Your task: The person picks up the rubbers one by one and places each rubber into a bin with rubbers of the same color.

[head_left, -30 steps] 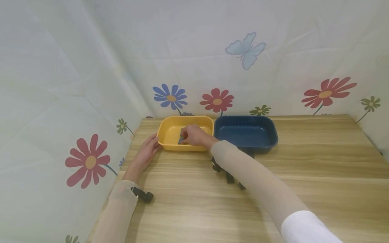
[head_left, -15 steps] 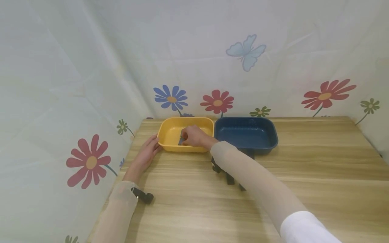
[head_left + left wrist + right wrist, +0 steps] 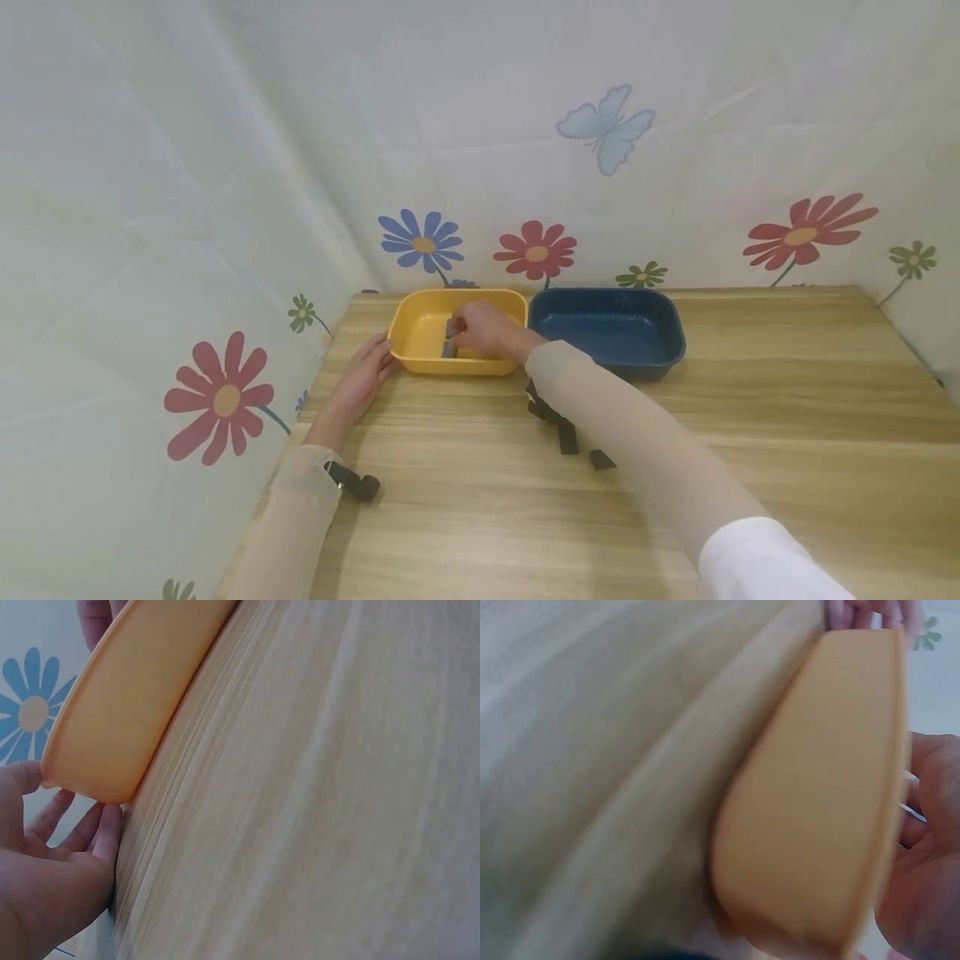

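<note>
A yellow plastic tray (image 3: 457, 367) sits at the back left of the wooden table. My left hand (image 3: 363, 379) rests against its left end; in the left wrist view the fingertips touch the tray's outer wall and the thumb is at the rim. My right hand (image 3: 483, 327) reaches into the tray, fingers bent and pinching a small grey-blue piece (image 3: 449, 349). Grey-blue shows both above and below the fingertips, and the hand hides the middle. In the right wrist view the tray's wall (image 3: 810, 787) hides the right hand's fingertips (image 3: 919, 746) in part.
A dark blue tray (image 3: 607, 329) stands right beside the yellow one. Black camera mounts are on both wrists, the left one (image 3: 356, 483) near the table. A white curtain (image 3: 480, 167) with flowers and a butterfly hangs behind the table (image 3: 465, 500).
My right hand has shifted slightly up and to the right, and more of the lower grey-blue part shows. The left hand and both trays have stayed in place.
</note>
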A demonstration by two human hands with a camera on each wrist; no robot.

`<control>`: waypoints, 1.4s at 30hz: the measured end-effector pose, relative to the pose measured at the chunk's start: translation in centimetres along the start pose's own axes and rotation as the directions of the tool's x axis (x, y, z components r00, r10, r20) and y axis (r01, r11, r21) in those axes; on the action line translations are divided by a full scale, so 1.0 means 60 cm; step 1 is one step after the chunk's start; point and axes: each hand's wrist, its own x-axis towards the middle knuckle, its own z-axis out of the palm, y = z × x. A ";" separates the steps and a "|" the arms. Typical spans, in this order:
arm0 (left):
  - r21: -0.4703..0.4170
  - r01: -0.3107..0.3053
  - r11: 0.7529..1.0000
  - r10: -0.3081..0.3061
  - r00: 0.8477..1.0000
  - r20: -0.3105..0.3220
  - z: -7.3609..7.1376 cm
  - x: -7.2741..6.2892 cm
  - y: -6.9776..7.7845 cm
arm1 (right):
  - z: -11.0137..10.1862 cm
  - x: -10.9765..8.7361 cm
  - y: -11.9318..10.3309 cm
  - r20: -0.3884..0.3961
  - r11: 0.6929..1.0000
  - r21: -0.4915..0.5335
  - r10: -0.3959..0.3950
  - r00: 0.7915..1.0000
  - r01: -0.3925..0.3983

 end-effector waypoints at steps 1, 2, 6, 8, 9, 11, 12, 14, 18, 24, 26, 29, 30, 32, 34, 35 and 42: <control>-0.004 0.000 1.000 0.000 1.000 -0.001 0.001 0.001 0.000 | -0.008 -0.003 -0.001 -0.001 1.000 0.009 0.002 1.000 -0.002; -0.011 0.001 1.000 -0.001 1.000 -0.002 0.001 0.001 0.001 | -0.017 -0.006 -0.002 -0.002 1.000 0.013 0.000 1.000 0.000; -0.008 -0.005 1.000 0.005 1.000 0.002 0.000 0.002 0.003 | -0.055 -0.021 -0.008 0.009 0.999 -0.033 -0.023 1.000 0.023; -0.005 -0.009 1.000 0.009 1.000 0.000 -0.001 0.001 0.003 | -0.073 -0.029 -0.012 0.021 0.996 -0.072 -0.049 0.999 0.050; -0.001 -0.012 1.000 0.012 1.000 0.001 -0.001 0.001 0.002 | -0.081 -0.035 -0.014 0.028 0.994 -0.088 -0.064 0.998 0.067; 0.006 -0.014 1.000 0.013 1.000 0.006 -0.001 0.001 0.001 | -0.096 -0.047 -0.017 0.034 0.989 -0.113 -0.096 0.995 0.099; 0.012 -0.014 1.000 0.014 1.000 0.013 -0.001 0.001 0.000 | -0.102 -0.055 -0.018 0.034 0.986 -0.120 -0.110 0.993 0.114; 0.008 -0.010 1.000 0.010 1.000 0.009 -0.002 0.001 -0.002 | -0.113 -0.073 -0.021 0.036 0.982 -0.130 -0.135 0.990 0.139; 0.000 -0.001 1.000 0.001 1.000 0.010 -0.004 0.004 -0.006 | -0.131 -0.116 -0.019 0.046 0.973 -0.158 -0.164 0.985 0.169; 0.003 0.003 1.000 -0.003 1.000 0.014 -0.003 0.003 -0.004 | -0.146 -0.192 0.007 0.061 0.952 -0.213 -0.212 0.975 0.220; 0.006 0.002 1.000 -0.002 1.000 0.013 -0.002 0.002 -0.002 | -0.151 -0.217 0.018 0.067 0.946 -0.215 -0.232 0.970 0.241; 0.002 -0.004 1.000 0.004 1.000 0.011 0.000 0.002 0.002 | -0.161 -0.257 0.034 0.071 0.952 -0.195 -0.226 0.972 0.236; 0.002 -0.005 1.000 0.005 1.000 0.011 0.001 0.003 0.002 | -0.164 -0.270 0.040 0.071 0.954 -0.183 -0.226 0.972 0.235; 0.007 -0.002 1.000 0.002 1.000 0.012 0.001 0.004 0.003 | -0.167 -0.297 0.052 0.069 0.959 -0.156 -0.228 0.971 0.236; 0.010 0.000 1.000 0.000 1.000 0.014 0.000 0.004 0.004 | -0.167 -0.323 0.063 0.063 0.963 -0.134 -0.229 0.971 0.235; 0.010 0.003 1.000 -0.003 1.000 0.012 0.000 0.004 0.004 | -0.165 -0.335 0.068 0.063 0.964 -0.128 -0.225 0.972 0.231; 0.003 0.011 1.000 -0.011 1.000 0.004 0.000 -0.002 0.004 | -0.144 -0.411 0.115 0.044 0.948 -0.218 -0.228 0.973 0.232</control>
